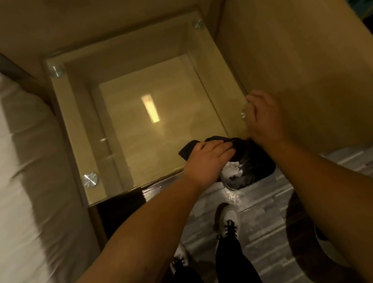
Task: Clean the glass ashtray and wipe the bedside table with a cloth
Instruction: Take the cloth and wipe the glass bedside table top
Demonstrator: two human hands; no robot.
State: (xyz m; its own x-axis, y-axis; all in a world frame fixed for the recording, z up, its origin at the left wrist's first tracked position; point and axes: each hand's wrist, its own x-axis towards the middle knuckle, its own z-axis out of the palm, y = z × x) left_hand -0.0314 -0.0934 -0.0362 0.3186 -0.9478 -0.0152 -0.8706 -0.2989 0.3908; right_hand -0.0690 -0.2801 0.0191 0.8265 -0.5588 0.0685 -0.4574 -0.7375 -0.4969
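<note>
The bedside table has a glass top [132, 114] held by round metal studs at its corners. My left hand [208, 159] is closed on a dark cloth [190, 149] at the top's front right edge. My right hand [263, 119] hovers at the table's right edge, fingers curled around the glass ashtray [244, 113]. Only a small shiny bit of the ashtray shows past the fingers. The cloth's right part hangs toward a bin below.
A black waste bin [261, 168] with white crumpled paper stands on the grey tiled floor just under my hands. A white bed [5, 160] lies along the left. A beige wall panel [311, 70] closes in the right side. My shoes [228, 220] stand below.
</note>
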